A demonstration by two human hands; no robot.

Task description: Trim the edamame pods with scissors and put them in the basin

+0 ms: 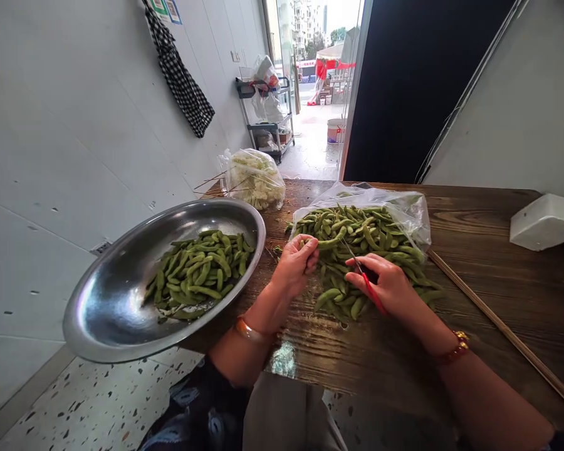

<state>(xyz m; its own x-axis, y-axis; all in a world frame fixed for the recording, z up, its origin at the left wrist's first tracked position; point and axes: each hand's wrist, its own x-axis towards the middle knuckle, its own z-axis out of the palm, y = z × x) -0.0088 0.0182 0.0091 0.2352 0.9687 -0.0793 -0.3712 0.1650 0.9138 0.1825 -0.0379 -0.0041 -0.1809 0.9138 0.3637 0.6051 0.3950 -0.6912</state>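
My left hand (297, 266) pinches an edamame pod (329, 243) by one end, its other end pointing right. Red-handled scissors (372, 292) are gripped in my right hand (384, 285), their blades reaching up to the pod's far tip. Whether the blades touch the pod I cannot tell. Beneath and behind both hands lies a heap of edamame pods (371, 235), partly spilling from a clear plastic bag (411, 216) onto the wooden table (310, 351). To the left, a wide steel basin (108, 313) holds a pile of edamame pods (200, 269).
A clear bag of cauliflower (256, 178) rests at the table's back left, thin sticks beside it. Long wooden sticks (498, 322) lie along the right side, near a white box (545, 220). A cart (266, 119) stands by the glass door, and a checked cloth (181, 78) hangs on the wall.
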